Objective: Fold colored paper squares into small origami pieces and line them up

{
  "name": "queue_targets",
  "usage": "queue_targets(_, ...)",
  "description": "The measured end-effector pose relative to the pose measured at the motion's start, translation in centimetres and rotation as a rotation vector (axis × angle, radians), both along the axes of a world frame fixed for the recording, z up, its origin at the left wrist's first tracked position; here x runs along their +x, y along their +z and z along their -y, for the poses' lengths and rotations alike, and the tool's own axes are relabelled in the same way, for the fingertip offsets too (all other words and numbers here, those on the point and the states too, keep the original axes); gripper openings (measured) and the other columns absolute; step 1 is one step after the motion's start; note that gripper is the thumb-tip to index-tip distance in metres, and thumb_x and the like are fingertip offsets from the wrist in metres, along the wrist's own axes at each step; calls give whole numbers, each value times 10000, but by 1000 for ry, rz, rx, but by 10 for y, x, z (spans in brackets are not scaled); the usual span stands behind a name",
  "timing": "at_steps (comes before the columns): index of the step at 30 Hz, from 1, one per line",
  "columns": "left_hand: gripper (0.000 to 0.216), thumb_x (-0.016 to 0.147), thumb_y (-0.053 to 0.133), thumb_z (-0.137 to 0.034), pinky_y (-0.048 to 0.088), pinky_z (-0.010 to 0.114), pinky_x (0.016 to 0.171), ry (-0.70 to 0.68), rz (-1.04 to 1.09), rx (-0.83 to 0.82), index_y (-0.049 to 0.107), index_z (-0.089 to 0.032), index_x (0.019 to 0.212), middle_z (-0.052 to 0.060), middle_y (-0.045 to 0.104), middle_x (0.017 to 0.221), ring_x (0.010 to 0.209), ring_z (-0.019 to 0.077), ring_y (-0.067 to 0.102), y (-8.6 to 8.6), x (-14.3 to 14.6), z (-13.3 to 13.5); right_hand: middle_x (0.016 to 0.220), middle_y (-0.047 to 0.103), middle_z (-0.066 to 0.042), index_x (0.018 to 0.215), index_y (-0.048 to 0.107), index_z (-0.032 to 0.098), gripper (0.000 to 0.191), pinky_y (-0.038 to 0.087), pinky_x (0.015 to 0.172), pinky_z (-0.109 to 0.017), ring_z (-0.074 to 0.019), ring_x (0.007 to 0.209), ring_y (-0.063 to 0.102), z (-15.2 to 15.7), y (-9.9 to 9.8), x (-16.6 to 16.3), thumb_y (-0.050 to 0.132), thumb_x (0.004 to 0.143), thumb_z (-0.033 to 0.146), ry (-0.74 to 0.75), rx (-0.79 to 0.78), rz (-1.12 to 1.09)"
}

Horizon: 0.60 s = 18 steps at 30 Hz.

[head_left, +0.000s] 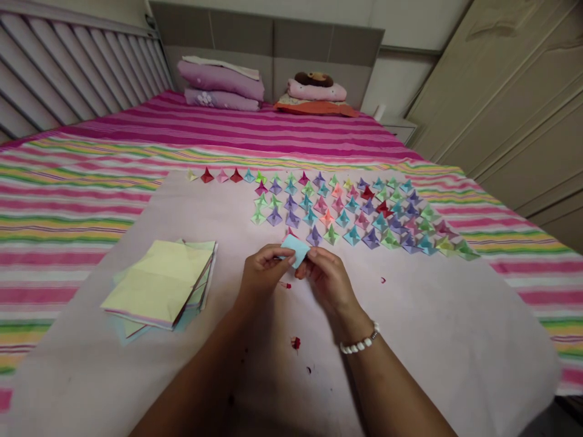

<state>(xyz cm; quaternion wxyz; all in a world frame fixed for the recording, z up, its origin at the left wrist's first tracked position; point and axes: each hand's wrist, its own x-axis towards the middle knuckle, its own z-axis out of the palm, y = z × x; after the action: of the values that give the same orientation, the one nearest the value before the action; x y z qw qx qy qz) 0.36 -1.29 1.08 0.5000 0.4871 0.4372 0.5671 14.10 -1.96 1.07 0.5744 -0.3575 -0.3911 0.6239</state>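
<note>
Both hands meet over the middle of a pale pink board [432, 328] that lies on the bed. My left hand [262, 273] and my right hand [324, 280] each pinch a side of a small light-blue paper square [295, 249], held just above the board. A white bead bracelet [359, 345] circles my right wrist. Just beyond the hands, several small folded paper shapes [346, 209] in many colours stand in rows. A stack of pastel paper sheets [161, 282], yellow on top, lies to the left of my left hand.
A striped pink, green and yellow bedsheet [82, 200] covers the bed. Purple pillows [221, 85] and a pink and orange bundle [316, 97] rest at the headboard. A wardrobe [519, 103] stands at right. Small red scraps [296, 343] dot the board.
</note>
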Motion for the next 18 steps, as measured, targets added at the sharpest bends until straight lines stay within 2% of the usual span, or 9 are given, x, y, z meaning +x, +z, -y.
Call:
queue_targets(2,175,633,778,-280,506,266,671,5,-23,6,711,-162,744,37,684,824,728,147,631,2,2,1,535,627,-7,691,692,185,222,433,570,-283,-145,523,552,1,1,0,706,734,402,-5,7,41)
queue_targets(4,245,626,778,-273,511,269,674,-8,3,3,689,-158,823,46,686,836,740,154,642,2,4,2,546,625,7,698,692,187,206,416,552,-263,-128,515,534,1,2,0,770,684,377,-36,2,110)
queue_targets(8,593,539,824,-230,513,276,722,-13,113,-8,575,-163,1073,72,676,963,855,180,665,0,8,1,530,603,30,686,669,198,212,385,516,-243,-110,489,499,1,1,0,802,652,359,-126,-8,152)
queue_targets(10,686,521,837,-246,507,273,718,-1,124,-42,531,-162,1129,54,669,928,834,174,666,0,8,0,514,585,39,685,663,202,215,375,506,-242,-109,482,492,1,1,0,796,656,369,-142,0,168)
queue_targets(14,681,587,820,-307,490,265,693,-7,114,-129,509,-135,1169,-23,652,696,681,137,644,2,4,0,503,564,48,659,656,198,223,356,493,-236,-100,472,476,0,2,0,807,637,361,-135,8,177)
queue_targets(18,615,624,802,-301,498,275,703,27,116,-134,510,-151,1144,-16,686,685,656,135,645,3,1,0,499,560,48,605,627,189,234,360,511,-234,-88,473,455,-1,1,1,803,636,342,-171,-17,113)
